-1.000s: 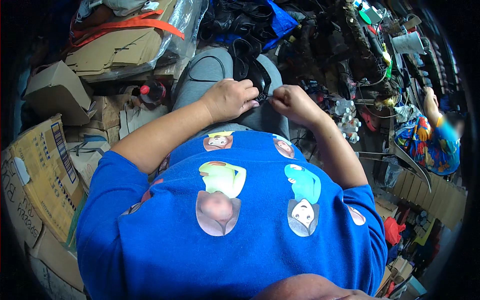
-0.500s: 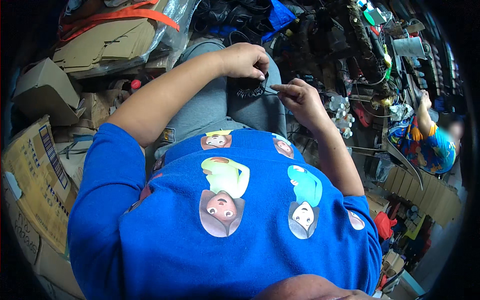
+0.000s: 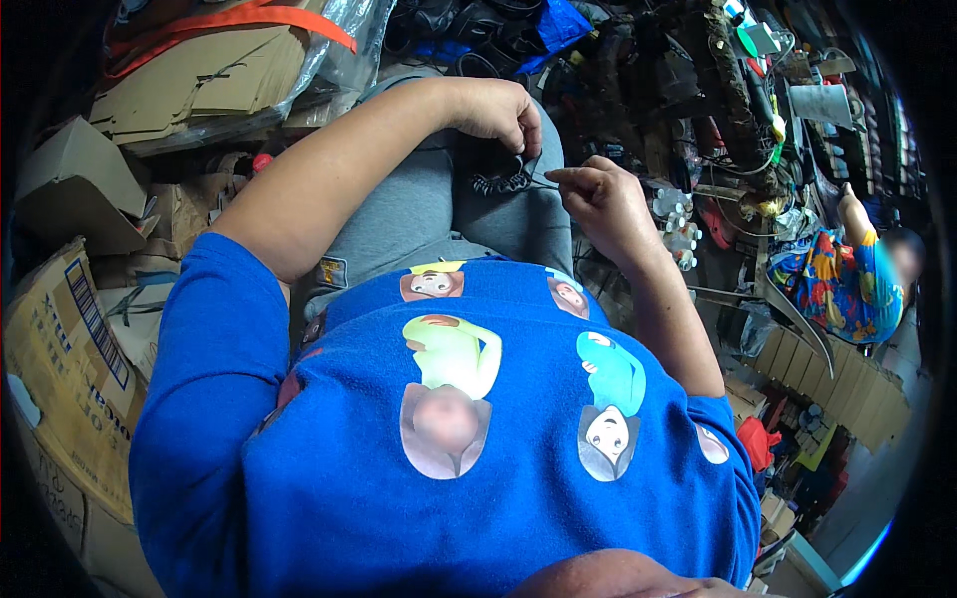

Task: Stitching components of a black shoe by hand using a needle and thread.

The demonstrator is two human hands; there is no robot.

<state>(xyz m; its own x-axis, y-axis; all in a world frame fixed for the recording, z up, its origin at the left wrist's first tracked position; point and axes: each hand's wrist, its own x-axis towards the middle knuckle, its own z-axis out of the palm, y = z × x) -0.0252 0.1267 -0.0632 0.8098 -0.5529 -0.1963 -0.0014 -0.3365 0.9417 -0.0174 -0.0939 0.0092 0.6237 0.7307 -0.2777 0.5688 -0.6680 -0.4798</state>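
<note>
Up close, the left hand (image 3: 495,108) curls down over a small dark ribbed part (image 3: 501,182), fingertips closed on its upper edge, so the piece hangs steady above the lap. Just to its right, the right hand (image 3: 601,195) has thumb and forefinger pressed together on something thin, a wire or thread (image 3: 541,182), that runs leftward into the part; the other fingers are folded away, likely to keep the pinch fine. Both hands meet over the grey trousers (image 3: 429,214), a near, stable place to work from while seated. What the part is exactly cannot be told; it is small and shadowed.

Outward, a blue shirt (image 3: 449,448) with printed figures fills the near view. To the left lie flattened cardboard boxes (image 3: 75,339), and far left a cardboard stack under clear plastic with an orange strap (image 3: 249,20). On the far right, tangled cables and tools (image 3: 738,110) crowd a bench, and another person in bright patterned clothes (image 3: 847,279) sits well apart.
</note>
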